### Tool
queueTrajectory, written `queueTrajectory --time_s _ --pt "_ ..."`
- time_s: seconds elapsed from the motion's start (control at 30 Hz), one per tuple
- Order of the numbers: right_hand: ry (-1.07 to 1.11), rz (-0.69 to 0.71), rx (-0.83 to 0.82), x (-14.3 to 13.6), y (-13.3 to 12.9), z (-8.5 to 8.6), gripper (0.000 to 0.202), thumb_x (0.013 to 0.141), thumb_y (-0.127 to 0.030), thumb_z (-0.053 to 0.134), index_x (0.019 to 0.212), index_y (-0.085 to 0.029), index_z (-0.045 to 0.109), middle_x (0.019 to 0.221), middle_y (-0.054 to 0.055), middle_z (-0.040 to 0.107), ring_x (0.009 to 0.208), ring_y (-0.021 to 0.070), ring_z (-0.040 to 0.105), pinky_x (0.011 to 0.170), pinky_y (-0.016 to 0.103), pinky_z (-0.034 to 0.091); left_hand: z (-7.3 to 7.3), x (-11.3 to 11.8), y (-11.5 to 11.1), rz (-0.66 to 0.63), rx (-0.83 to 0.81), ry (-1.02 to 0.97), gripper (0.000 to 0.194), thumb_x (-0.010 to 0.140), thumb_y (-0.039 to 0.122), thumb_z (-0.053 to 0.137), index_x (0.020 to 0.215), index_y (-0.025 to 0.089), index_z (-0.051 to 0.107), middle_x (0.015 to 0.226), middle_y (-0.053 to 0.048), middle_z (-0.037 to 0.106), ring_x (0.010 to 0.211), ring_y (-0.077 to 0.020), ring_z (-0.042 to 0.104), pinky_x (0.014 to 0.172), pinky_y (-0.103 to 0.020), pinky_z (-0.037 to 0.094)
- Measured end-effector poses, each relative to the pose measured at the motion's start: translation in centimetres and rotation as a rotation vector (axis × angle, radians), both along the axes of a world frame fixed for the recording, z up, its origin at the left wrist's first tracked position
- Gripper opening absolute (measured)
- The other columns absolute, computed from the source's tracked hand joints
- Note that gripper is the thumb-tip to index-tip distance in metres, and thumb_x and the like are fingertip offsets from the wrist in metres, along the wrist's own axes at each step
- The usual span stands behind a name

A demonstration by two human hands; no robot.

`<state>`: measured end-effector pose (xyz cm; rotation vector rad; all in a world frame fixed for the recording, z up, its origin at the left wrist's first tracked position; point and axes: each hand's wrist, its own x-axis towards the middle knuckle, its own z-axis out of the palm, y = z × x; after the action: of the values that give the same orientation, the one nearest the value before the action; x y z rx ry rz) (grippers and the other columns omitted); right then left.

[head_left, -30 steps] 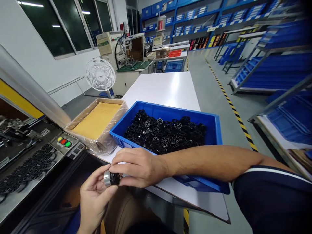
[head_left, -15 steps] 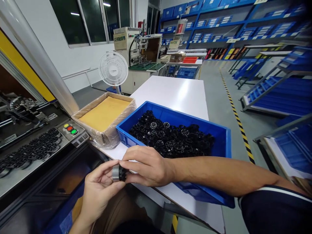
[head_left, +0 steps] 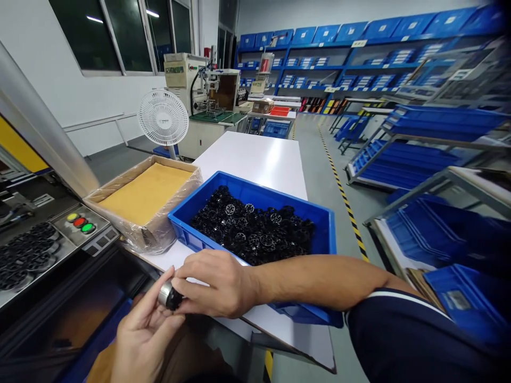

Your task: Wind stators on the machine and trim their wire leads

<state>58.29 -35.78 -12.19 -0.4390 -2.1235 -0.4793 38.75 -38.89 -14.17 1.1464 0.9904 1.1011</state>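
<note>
Both hands meet in front of the table edge around a small cylinder [head_left: 166, 293] with a silver metal ring and a black toothed part. My left hand [head_left: 141, 332] holds it by the metal side, thumb below and fingers above. From the right, my right hand [head_left: 217, 283] grips the black side with its fingertips. Just beyond my right hand stands a blue bin [head_left: 319, 213], and my right forearm crosses over its near edge. Many black plastic wheel-like parts [head_left: 255, 226] lie in the bin.
A plastic-lined carton [head_left: 147, 197] with a yellow sheet stands left of the bin. Further left, a machine panel with coloured buttons [head_left: 80, 222] adjoins rows of black parts [head_left: 30, 255]. A white fan [head_left: 163, 119] stands behind the carton. Blue bins on racks [head_left: 423, 229] are at right.
The view has turned to the right, so the scene sits further left. Both hands still hold the cylinder, whose black side is now tilted more downward.
</note>
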Motion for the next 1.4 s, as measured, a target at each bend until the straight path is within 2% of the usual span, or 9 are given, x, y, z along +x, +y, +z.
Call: queueTrajectory --time_s 0.3,0.4,0.53,0.7,0.87,1.07,1.2,1.33,1.4 --pt "0.025 0.082 -0.637 0.8 3.1 -1.0 0.064 0.073 -0.053 0.079 0.115 -0.008 0.063 0.099 0.010 0.069 0.092 0.0166 0.064 0.083 0.028 0.055 -0.9 -0.8 0.7 -0.136 0.138 0.180 0.040 0.079 0.035 0.075 0.117 0.023 0.073 0.121 -0.010 0.073 0.110 -0.0270 0.069 0.090 -0.028 0.057" --pt "-0.202 -0.345 -0.984 3.7 6.6 -0.7 0.036 0.081 -0.041 0.077 0.107 -0.017 0.068 0.101 0.003 0.071 0.090 0.0124 0.066 0.081 0.023 0.053 -0.5 -0.8 1.2 -0.083 0.100 0.132 0.037 0.083 0.038 0.070 0.117 0.022 0.072 0.114 -0.010 0.075 0.090 -0.0230 0.075 0.083 -0.029 0.060" --pt "-0.290 -0.802 -1.041 9.4 10.5 -2.2 0.019 0.096 -0.026 0.058 0.103 -0.011 0.067 0.111 0.010 0.067 0.104 0.0199 0.064 0.091 0.038 0.053 0.1 -1.3 1.9 0.009 0.202 0.163 0.028 0.081 0.034 0.072 0.105 0.020 0.075 0.111 -0.011 0.072 0.086 -0.0201 0.072 0.077 -0.026 0.058" --pt "-0.481 -1.020 -1.065 12.8 12.1 -6.2 0.024 0.095 -0.030 0.061 0.112 -0.013 0.063 0.119 0.010 0.063 0.108 0.0221 0.062 0.094 0.044 0.053 0.2 -2.4 1.3 -0.041 0.298 0.380 0.029 0.066 0.029 0.083 0.091 0.019 0.074 0.081 -0.006 0.072 0.072 -0.0183 0.067 0.066 -0.024 0.053" --pt "-0.602 -1.142 -1.084 13.2 12.6 -7.4 0.023 0.094 -0.028 0.062 0.111 -0.013 0.064 0.117 0.009 0.064 0.105 0.0213 0.064 0.092 0.043 0.055 0.4 -3.8 0.7 -0.022 0.240 0.343 0.029 0.071 0.029 0.079 0.098 0.019 0.075 0.106 -0.011 0.074 0.072 -0.0159 0.064 0.065 -0.025 0.051" --pt "-0.547 -1.193 -1.060 12.5 12.0 -5.5 0.016 0.094 -0.025 0.061 0.100 -0.011 0.066 0.102 0.007 0.069 0.095 0.0186 0.067 0.086 0.039 0.056 0.1 -5.1 1.1 -0.013 0.022 -0.215 0.043 0.079 0.034 0.074 0.118 0.016 0.068 0.108 -0.015 0.074 0.070 -0.0148 0.068 0.064 -0.025 0.053" --pt "-0.385 -1.137 -0.930 9.8 10.6 -2.4 0.014 0.090 -0.007 0.056 0.089 -0.009 0.070 0.094 0.017 0.071 0.098 0.0269 0.068 0.086 0.040 0.054 0.4 -5.0 1.0 0.012 -0.005 -0.233 0.041 0.072 0.024 0.081 0.111 0.014 0.073 0.114 -0.016 0.073 0.073 -0.0144 0.069 0.066 -0.024 0.055" --pt "-0.229 -0.900 -0.777 4.6 6.0 0.4 0.022 0.093 -0.020 0.058 0.114 -0.016 0.064 0.110 0.011 0.069 0.101 0.0190 0.065 0.091 0.030 0.053 0.7 -4.0 0.9 0.049 0.006 -0.181 0.044 0.062 0.009 0.084 0.104 0.016 0.076 0.103 -0.011 0.078 0.082 -0.0156 0.072 0.075 -0.022 0.058" --pt "-0.022 -0.487 -0.710 2.0 2.9 0.9 0.014 0.090 -0.022 0.064 0.102 -0.016 0.064 0.093 0.007 0.070 0.082 0.0157 0.066 0.077 0.028 0.056 0.6 -3.3 0.9 0.041 0.034 -0.189 0.043 0.062 0.007 0.084 0.103 0.018 0.076 0.102 -0.009 0.079 0.082 -0.0160 0.074 0.075 -0.021 0.059"
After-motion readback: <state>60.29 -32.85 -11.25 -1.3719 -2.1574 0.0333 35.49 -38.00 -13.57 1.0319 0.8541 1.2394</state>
